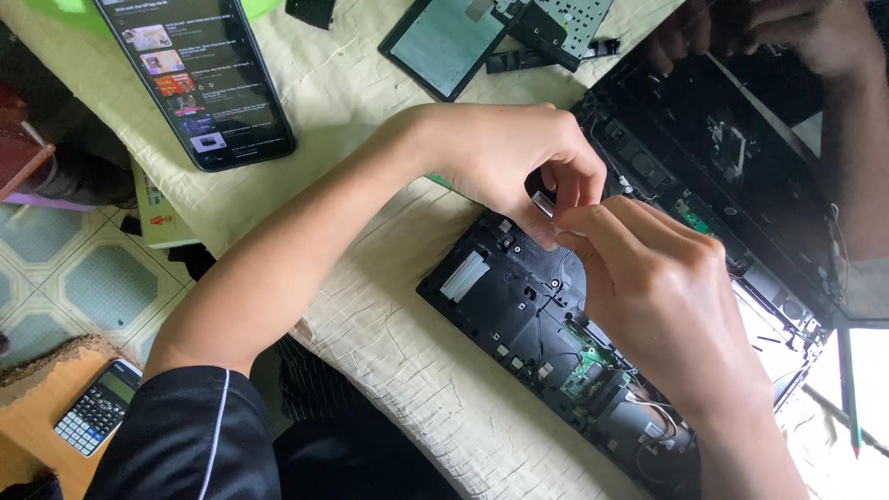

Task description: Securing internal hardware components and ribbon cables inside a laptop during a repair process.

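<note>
An opened black laptop chassis (500,306) lies on a table under a pale yellow cloth (352,83), its insides bare, with a green circuit board (583,366) near the lower right. My left hand (505,157) and my right hand (648,287) meet over the chassis's upper middle. Their fingertips pinch a small flat silvery part (544,204) between them. The glossy laptop screen (787,120) stands at the upper right and mirrors my hands.
A phone (199,79) with a lit screen lies at the upper left. A removed black panel (444,42) and a perforated cover (569,18) rest at the top. A calculator (97,407) sits on a wooden stool at the lower left, above tiled floor. A pencil (850,398) lies at the right edge.
</note>
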